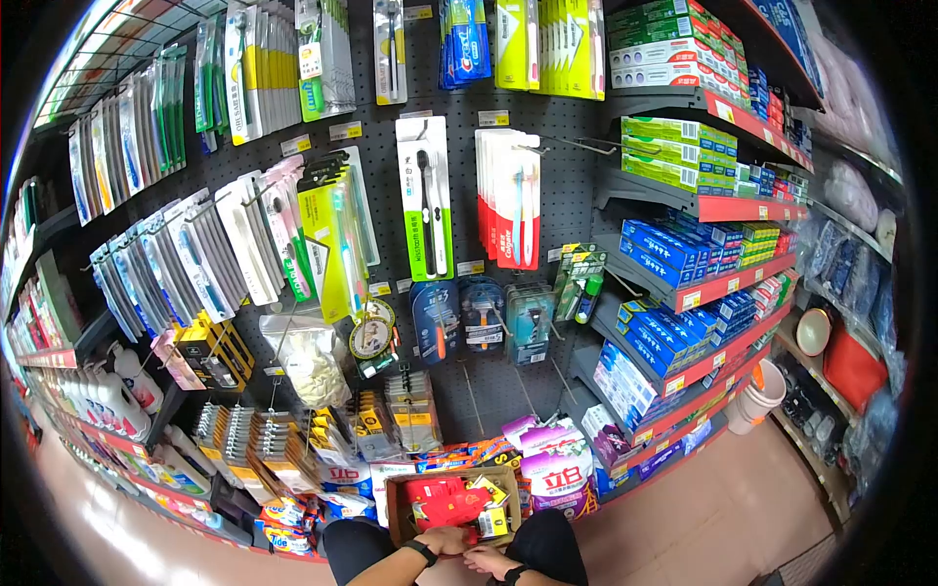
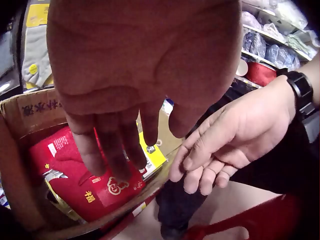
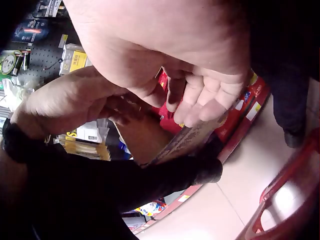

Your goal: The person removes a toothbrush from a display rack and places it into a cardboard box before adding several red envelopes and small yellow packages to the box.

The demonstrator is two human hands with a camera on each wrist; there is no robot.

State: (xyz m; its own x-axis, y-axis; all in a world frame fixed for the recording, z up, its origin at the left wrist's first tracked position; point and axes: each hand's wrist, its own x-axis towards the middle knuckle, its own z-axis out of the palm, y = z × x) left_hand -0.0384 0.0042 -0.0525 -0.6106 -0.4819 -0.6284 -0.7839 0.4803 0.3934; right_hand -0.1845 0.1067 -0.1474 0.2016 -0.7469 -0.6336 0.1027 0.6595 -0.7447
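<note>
An open cardboard box [image 1: 395,518] stands between the person's knees, low in the head view. Inside lie red packs [image 2: 95,185] printed with gold characters. Yellow-and-white packs [image 1: 498,516] sit along its right side. The left hand [image 1: 445,540] reaches over the near edge of the box, its fingers extended above the red packs with nothing gripped. Beside it, the right hand [image 1: 489,562] hangs near the box's near right corner, its fingers loosely bent and holding nothing. In the right wrist view the right fingers [image 3: 205,102] overlap the box rim.
Ahead rises a black pegboard [image 1: 381,230] hung with toothbrush packs [image 1: 425,200] and razors [image 1: 484,313]. Shelves of toothpaste boxes [image 1: 674,249] run down the right. Detergent bags [image 1: 557,467] stand behind the cardboard box. A red plastic stool [image 3: 280,187] shows at lower right.
</note>
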